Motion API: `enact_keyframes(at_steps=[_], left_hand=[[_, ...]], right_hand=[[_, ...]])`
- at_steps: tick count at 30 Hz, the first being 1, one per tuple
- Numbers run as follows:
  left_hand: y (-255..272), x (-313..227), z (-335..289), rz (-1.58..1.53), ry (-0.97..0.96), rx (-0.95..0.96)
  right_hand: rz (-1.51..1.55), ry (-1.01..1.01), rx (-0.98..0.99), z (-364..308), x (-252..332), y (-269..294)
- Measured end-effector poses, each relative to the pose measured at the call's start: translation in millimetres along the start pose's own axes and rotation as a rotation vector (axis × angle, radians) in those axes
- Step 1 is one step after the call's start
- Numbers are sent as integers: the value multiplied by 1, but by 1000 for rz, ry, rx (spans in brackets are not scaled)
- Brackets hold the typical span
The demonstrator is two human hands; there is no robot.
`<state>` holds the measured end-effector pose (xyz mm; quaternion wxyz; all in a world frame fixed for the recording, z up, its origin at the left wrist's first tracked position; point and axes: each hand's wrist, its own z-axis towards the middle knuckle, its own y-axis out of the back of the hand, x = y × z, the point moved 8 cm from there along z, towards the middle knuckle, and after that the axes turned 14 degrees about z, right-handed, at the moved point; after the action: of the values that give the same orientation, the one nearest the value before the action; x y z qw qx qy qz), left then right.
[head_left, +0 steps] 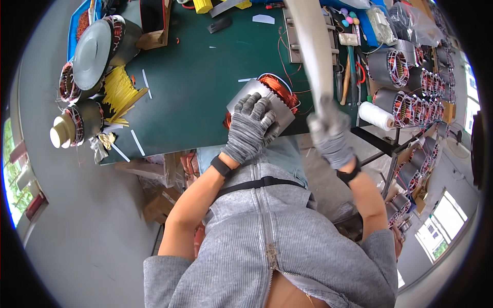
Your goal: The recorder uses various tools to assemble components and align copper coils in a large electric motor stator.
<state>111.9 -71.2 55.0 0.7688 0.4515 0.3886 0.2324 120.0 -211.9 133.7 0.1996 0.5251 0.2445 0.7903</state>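
A motor stator (280,109), a grey steel cylinder with orange copper windings at its ends and a white cord loop, lies on its side near the bench's front edge. My gloved left hand (250,126) presses over the top of it, fingers curved round the steel. To its right, my gloved right hand (328,131) is smeared by motion. It grips the lower end of a long pale stick (310,43), which rises past the frame's top edge; its far end is out of view.
The green bench (185,97) carries yellow paper strips (120,92) and further stators (92,120) at left. A metal fixture (292,38), a white-headed mallet (349,39) and a white thread spool (376,116) lie at right. Stator-filled shelves (423,108) stand beyond.
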Motion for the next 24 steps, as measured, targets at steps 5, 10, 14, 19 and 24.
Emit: enact_keyframes(at_steps=[5,10,14,19,24], left_hand=[[-1,12,9,-45,-26,-6],[4,38,9,-83,29,-15],[5,58,22,-93,31,3],[8,32,11,94,-11,-4],[5,36,11,98,-35,-28]], right_hand=[[-194,-300,366,7,-61,-28],[43,-235,84,3,-16,-24],[-334,-344,569,12,-68,-40],[62,-185,113,19,-7,-31],[-213,-454,446,38,-49,-39]])
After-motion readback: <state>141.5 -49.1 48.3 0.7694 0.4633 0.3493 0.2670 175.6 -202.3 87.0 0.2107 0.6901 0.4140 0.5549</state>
